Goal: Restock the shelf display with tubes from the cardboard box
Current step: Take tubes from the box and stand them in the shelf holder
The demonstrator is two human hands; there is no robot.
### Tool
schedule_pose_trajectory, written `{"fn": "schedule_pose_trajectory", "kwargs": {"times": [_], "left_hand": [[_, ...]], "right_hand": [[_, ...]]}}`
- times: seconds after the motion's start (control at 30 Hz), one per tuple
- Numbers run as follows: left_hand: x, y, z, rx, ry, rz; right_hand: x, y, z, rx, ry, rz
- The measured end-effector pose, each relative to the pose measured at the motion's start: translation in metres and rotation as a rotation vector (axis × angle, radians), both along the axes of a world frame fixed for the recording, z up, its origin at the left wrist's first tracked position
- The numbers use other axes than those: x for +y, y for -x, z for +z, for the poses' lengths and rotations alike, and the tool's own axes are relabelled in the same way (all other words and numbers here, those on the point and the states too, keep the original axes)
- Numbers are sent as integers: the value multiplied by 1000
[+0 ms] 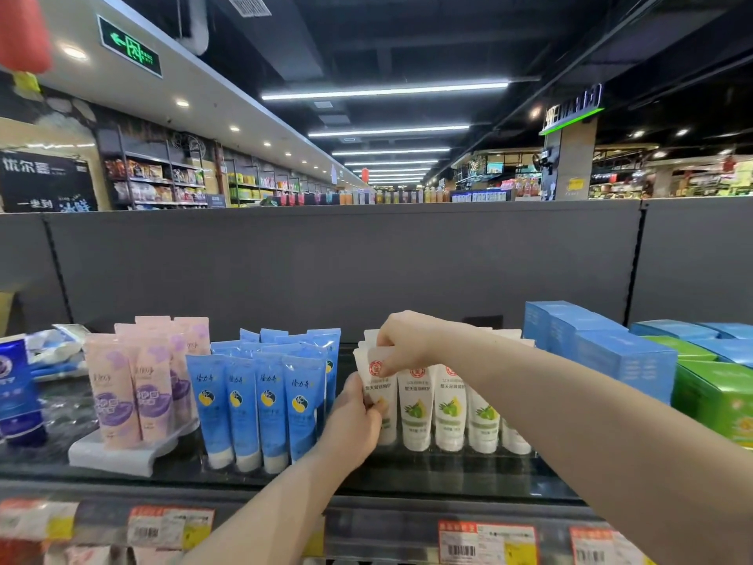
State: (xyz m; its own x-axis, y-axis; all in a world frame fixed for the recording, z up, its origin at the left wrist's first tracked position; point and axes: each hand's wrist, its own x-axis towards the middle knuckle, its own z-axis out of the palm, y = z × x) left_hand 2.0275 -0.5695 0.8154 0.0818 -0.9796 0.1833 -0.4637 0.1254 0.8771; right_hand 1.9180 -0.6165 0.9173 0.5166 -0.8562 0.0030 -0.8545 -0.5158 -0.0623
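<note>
Several white tubes (448, 405) with green olive prints stand cap-down in rows on the dark top shelf (407, 479). My left hand (354, 422) grips the lower body of the leftmost front white tube (383, 395). My right hand (407, 340) pinches that tube's flat crimped top from above. The tube stands upright at the left end of its row. The cardboard box is out of view.
Blue tubes (260, 401) stand just left of the white ones, pink tubes (138, 385) on a white stand further left. Blue cartons (599, 348) and green cartons (717, 393) fill the right. A grey back panel (346, 271) rises behind. Price tags (485, 544) line the shelf edge.
</note>
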Motion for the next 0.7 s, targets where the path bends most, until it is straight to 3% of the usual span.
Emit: {"fn": "schedule_pose_trajectory", "kwargs": {"times": [0.27,0.5,0.7], "left_hand": [[2,6,-4,51,-64,18],[-1,2,-11,-116,-9,41],[1,5,-13,-127,-13,62]], "right_hand": [[0,0,0,92,30,24],[0,11,-5,-52,30,76],[-4,15,-10,-92,46,109]]}}
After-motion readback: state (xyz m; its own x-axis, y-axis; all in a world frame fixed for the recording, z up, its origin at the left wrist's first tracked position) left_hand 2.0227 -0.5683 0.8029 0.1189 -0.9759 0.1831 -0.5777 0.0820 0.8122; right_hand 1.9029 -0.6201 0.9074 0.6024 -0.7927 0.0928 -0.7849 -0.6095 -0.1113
